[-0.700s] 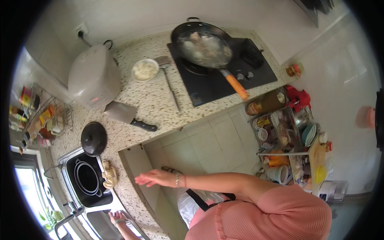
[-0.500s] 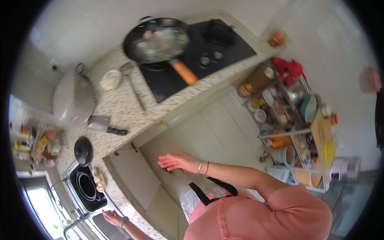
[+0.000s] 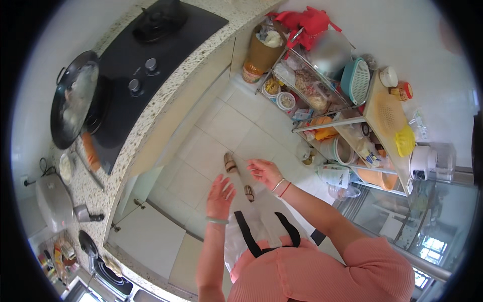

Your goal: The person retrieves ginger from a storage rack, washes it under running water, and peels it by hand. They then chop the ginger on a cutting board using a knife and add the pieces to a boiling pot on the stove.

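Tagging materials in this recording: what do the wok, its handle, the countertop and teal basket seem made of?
Wok: probably metal, dark with a slight sheen, thin-edged. Handle: smooth-looking, orange; wood or plastic, unclear. Countertop: stone or stone-look composite, seemingly smooth, pale with speckles. Teal basket: likely plastic, evenly coloured and perforated.

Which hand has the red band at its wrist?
The right hand: the thin red band sits beside a silvery bracelet. The left hand shows a pale green bangle instead, no red.
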The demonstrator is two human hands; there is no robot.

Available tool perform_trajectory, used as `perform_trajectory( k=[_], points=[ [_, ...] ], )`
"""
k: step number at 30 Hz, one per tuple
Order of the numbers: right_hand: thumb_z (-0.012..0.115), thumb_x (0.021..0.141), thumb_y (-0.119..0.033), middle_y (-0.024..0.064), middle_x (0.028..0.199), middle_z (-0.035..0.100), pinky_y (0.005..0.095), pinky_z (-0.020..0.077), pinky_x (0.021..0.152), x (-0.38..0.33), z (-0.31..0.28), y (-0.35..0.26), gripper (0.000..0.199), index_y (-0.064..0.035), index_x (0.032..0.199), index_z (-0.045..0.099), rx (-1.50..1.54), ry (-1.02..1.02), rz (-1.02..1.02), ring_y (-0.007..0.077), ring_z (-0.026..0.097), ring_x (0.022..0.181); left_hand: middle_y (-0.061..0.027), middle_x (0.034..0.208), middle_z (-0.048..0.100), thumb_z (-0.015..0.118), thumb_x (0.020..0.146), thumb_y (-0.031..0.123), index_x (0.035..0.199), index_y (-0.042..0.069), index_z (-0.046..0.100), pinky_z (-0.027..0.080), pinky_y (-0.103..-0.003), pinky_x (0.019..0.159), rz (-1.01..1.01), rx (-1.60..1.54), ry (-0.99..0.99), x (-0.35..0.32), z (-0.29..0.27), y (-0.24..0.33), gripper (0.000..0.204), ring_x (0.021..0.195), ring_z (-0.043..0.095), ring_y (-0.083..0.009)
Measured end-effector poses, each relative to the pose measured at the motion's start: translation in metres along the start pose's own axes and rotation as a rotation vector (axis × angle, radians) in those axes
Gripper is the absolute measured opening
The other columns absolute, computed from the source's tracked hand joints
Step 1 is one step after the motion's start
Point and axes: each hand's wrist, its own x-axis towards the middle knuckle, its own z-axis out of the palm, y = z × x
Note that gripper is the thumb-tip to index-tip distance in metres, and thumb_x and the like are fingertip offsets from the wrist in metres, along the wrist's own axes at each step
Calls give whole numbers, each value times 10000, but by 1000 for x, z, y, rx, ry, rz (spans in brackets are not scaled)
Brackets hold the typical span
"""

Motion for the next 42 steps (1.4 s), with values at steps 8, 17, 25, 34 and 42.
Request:
perform_trajectory(
  k=[8, 17, 25, 34, 42],
  points=[
    [611, 857, -272, 11, 823, 662, 219, 463, 568, 149, -149, -57, 189, -105, 931, 656, -55, 454, 44, 70, 565, 632, -73, 1084, 592, 526, 934, 251, 1227, 89, 515, 488, -344, 840, -362, -73, 135, 162, 34, -82, 335, 920, 580, -183],
    [629, 837, -338, 34, 858, 640, 221, 480, 550, 418, -262, -156, 281, -77, 944, 625, -152, 543, -173, 99, 584, 656, -62, 1029, 621, 514, 942, 228, 1201, 74, 528, 512, -311, 785, -438, 51, 138, 362, 50, -145, 301, 870, 607, -152],
    [681, 759, -509, 51, 886, 605, 305, 488, 535, 616, -295, -235, 532, -64, 1031, 579, -429, 764, -277, 154, 588, 673, -62, 1011, 626, 489, 956, 205, 1197, 67, 533, 510, -295, 764, -402, 10, 184, 505, 39, -220, 281, 851, 609, -144],
    [665, 807, -324, 6, 1053, 533, 367, 469, 677, 655, -379, -228, 305, -179, 1042, 534, -360, 647, -447, 147, 523, 978, -56, 985, 630, 502, 949, 221, 1170, 69, 558, 495, -262, 750, -385, 55, 126, 608, 53, -276, 274, 824, 597, -125],
    [539, 886, -182, 73, 1182, 526, 507, 451, 939, 542, -394, -230, 304, -59, 1164, 518, -13, 175, -691, 249, 488, 1160, -87, 1157, 577, 495, 944, 382, 1277, 84, 468, 492, -336, 844, -295, 106, 21, 690, 103, -282, 448, 1011, 583, -195]
  ],
)
